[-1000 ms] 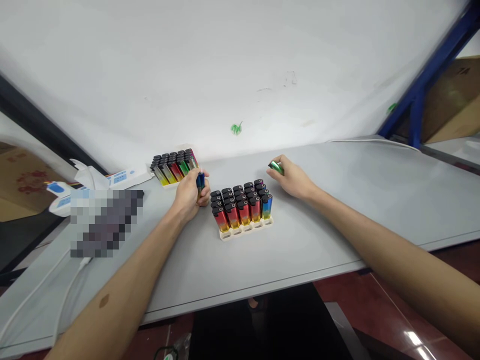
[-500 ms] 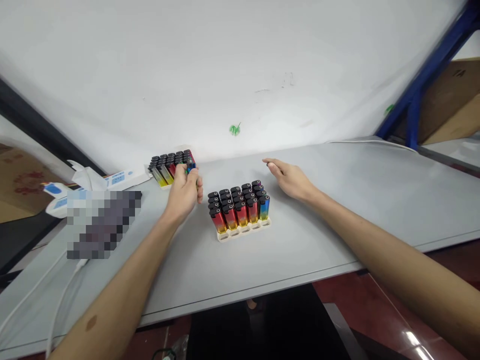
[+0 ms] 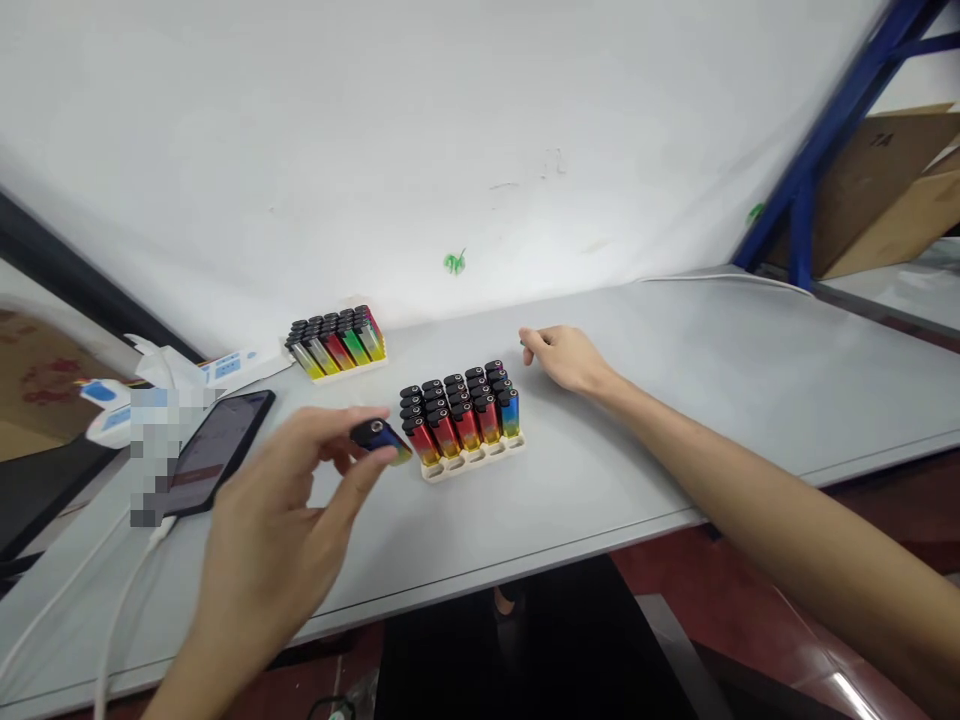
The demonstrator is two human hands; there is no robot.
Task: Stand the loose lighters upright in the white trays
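Note:
My left hand (image 3: pixel 300 500) pinches a blue lighter with a black top (image 3: pixel 382 438) between thumb and fingers, raised just left of the nearer holder. That cream holder (image 3: pixel 480 462) carries several rows of upright lighters, with red ones (image 3: pixel 444 432) and a blue one (image 3: pixel 510 412) along the filled front row. Its nearest row of slots holds nothing. Behind and to the right of it, my right hand (image 3: pixel 562 355) is closed, fingers curled; a small dark spot shows at its fingertips, too small to name. Farther back, a second holder (image 3: pixel 352 370) is full of silver, red and green lighters.
A phone (image 3: pixel 225 440) with a white cable (image 3: pixel 112 620) lies on the left of the grey table (image 3: pixel 600 500). Behind it are white power strips (image 3: pixel 232 366). A white wall (image 3: pixel 487 150) closes off the back; a blue frame (image 3: pixel 802 230) stands at right.
My left hand has come back from the far holder toward me, bringing the blue lighter beside the nearer holder. My right hand's fingers have curled in more. The view has shifted slightly.

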